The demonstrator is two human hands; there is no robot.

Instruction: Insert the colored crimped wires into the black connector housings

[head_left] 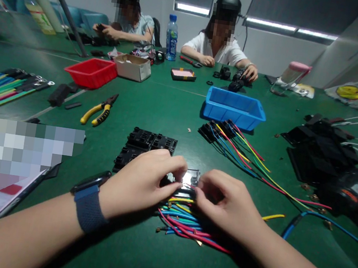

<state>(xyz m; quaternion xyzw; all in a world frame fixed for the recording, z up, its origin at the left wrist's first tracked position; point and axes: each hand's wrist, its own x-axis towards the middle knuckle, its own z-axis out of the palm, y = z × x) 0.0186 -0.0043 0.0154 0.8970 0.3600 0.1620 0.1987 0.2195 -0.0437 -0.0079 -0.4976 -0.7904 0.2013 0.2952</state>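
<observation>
My left hand, with a dark watch on the wrist, is closed in a pinch at the left side of a small black part with a shiny face. Opposite it, my right hand pinches at the right edge of the same part. A thin reddish strand shows between the fingertips; which fingers hold it is hard to tell. Just below both hands lies a bundle of red, blue, yellow and green wires with metal ends. Several black plastic modules sit behind my left hand.
Wired black modules lie before a blue bin. Yellow-handled pliers and a red tray are left, a tablet-like device nearer. A black-and-orange power tool is right. Two people sit across the green table.
</observation>
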